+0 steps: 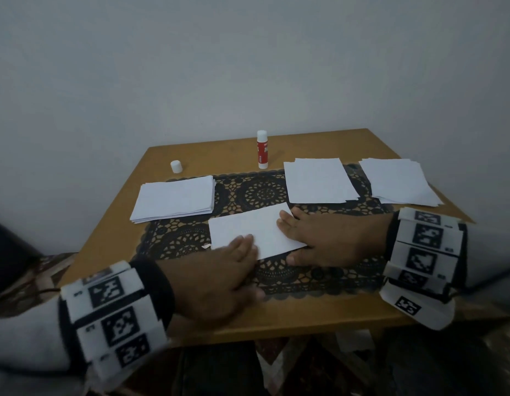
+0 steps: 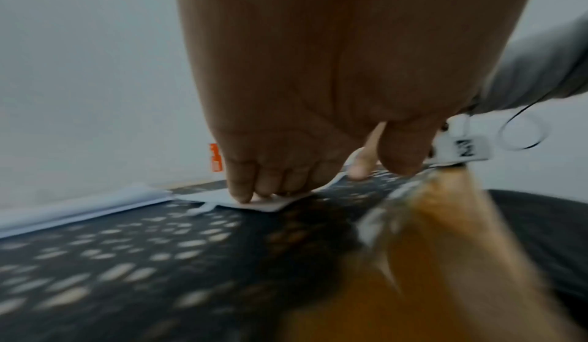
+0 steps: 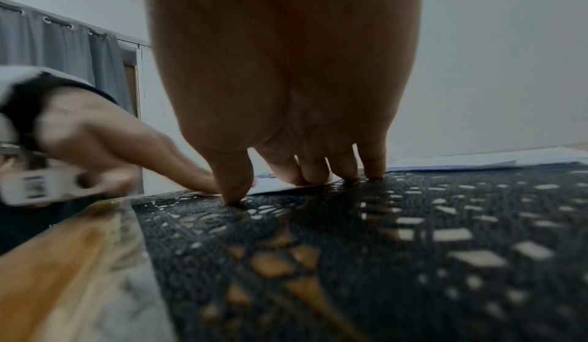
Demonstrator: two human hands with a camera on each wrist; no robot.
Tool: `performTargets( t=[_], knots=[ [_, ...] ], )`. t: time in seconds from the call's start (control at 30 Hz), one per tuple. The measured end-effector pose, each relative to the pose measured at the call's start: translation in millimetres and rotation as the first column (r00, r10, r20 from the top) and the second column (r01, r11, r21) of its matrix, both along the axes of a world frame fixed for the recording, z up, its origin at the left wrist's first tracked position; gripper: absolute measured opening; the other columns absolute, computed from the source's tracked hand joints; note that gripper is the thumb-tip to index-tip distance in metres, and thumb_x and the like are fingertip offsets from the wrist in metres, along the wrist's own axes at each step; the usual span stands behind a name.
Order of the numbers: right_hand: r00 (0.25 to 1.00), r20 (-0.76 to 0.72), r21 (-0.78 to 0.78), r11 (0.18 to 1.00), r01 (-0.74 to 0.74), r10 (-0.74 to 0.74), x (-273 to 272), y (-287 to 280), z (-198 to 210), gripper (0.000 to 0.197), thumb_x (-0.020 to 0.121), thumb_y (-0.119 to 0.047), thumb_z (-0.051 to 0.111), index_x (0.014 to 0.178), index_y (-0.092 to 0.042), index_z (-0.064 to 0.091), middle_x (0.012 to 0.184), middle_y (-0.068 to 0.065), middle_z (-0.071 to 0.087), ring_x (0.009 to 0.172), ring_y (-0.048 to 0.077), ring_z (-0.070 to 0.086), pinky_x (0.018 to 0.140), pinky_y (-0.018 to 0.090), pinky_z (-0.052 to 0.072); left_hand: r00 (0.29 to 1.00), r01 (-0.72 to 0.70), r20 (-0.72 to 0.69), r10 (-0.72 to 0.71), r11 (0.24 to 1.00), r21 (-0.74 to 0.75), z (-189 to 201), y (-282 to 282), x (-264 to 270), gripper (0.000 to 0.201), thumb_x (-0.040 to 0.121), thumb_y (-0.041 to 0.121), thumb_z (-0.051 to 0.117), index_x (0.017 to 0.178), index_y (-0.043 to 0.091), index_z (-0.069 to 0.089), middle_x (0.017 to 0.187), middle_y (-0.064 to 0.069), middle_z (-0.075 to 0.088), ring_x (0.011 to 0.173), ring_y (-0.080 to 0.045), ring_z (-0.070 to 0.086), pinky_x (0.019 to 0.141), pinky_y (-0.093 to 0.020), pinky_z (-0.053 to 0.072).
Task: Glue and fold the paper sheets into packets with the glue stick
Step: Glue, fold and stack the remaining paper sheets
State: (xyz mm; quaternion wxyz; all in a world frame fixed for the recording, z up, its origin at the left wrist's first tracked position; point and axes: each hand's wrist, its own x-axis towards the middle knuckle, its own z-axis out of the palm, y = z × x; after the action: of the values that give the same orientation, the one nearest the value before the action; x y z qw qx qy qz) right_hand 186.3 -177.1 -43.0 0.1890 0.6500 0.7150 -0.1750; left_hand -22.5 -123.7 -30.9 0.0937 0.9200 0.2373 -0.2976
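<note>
Your left hand (image 1: pixel 219 278) lies flat on the near left corner of the folded paper (image 1: pixel 254 232), fingers (image 1: pixel 242 244) straight and pressing down on it. Your right hand (image 1: pixel 331 241) lies flat at the paper's right end, its first fingers stretched onto the sheet, the other fingertips and the thumb resting on the black lace mat (image 1: pixel 265 192) beside it. Neither hand grips anything. The paper sits on the mat at the middle of the table (image 1: pixel 319 312), towards the near edge.

In the left wrist view your fingertips (image 2: pixel 242 194) press the paper's corner (image 2: pixel 270 205) onto the mat; the picture is blurred. In the right wrist view the thumb (image 3: pixel 234 186) touches the mat (image 3: pixel 381 246), and the left hand (image 3: pixel 127 151) reaches in from the left.

The glue stick (image 1: pixel 262 150) stands upright near the far edge of the table, open, and its white cap (image 1: pixel 176 166) stands well apart to the left of it. A stack of folded sheets (image 1: pixel 175 198) lies towards the left edge. Two stacks of flat sheets lie towards the far right corner, one (image 1: pixel 319 181) on the mat, the other (image 1: pixel 399 181) by the right edge
</note>
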Motion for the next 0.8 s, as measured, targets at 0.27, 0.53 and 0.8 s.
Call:
performTargets(
  t=[0.27, 0.53, 0.8],
  knots=[
    [1.000, -0.013, 0.001, 1.000, 0.006, -0.006, 1, 1, 0, 0.078, 0.100, -0.054, 0.031, 0.155, -0.017, -0.011, 0.161, 0.000, -0.018, 0.149, 0.017, -0.013, 0.120, 0.033, 0.004, 0.999, 0.032, -0.045, -0.030, 0.998, 0.045, -8, -7, -12, 0.091, 0.084, 0.072, 0.013, 0.146, 0.017, -0.024, 0.152, -0.003, -0.031, 0.142, -0.014, -0.024, 0.114, -0.028, -0.009],
    [1.000, -0.019, -0.001, 1.000, 0.010, -0.010, 0, -1, 1, 0.077, 0.101, -0.054, 0.031, 0.155, -0.017, -0.010, 0.161, 0.000, -0.018, 0.149, 0.017, -0.012, 0.120, 0.033, 0.004, 0.995, 0.004, -0.100, 0.002, 0.998, 0.059, -5, -12, -21, 0.093, 0.081, 0.074, 0.009, 0.144, 0.016, -0.028, 0.149, -0.003, -0.036, 0.140, -0.017, -0.028, 0.117, -0.030, -0.011],
    [1.000, -0.004, 0.002, 1.000, 0.009, -0.009, -1, 0, 0, 0.077, 0.100, -0.054, 0.031, 0.155, -0.018, -0.010, 0.162, 0.001, -0.018, 0.149, 0.018, -0.013, 0.120, 0.034, 0.004, 0.999, -0.023, -0.021, 0.025, 0.995, 0.097, -1, 0, 1, 0.085, 0.092, 0.066, 0.016, 0.150, 0.013, -0.014, 0.156, -0.008, -0.021, 0.146, -0.020, -0.013, 0.120, -0.036, 0.001]
  ],
)
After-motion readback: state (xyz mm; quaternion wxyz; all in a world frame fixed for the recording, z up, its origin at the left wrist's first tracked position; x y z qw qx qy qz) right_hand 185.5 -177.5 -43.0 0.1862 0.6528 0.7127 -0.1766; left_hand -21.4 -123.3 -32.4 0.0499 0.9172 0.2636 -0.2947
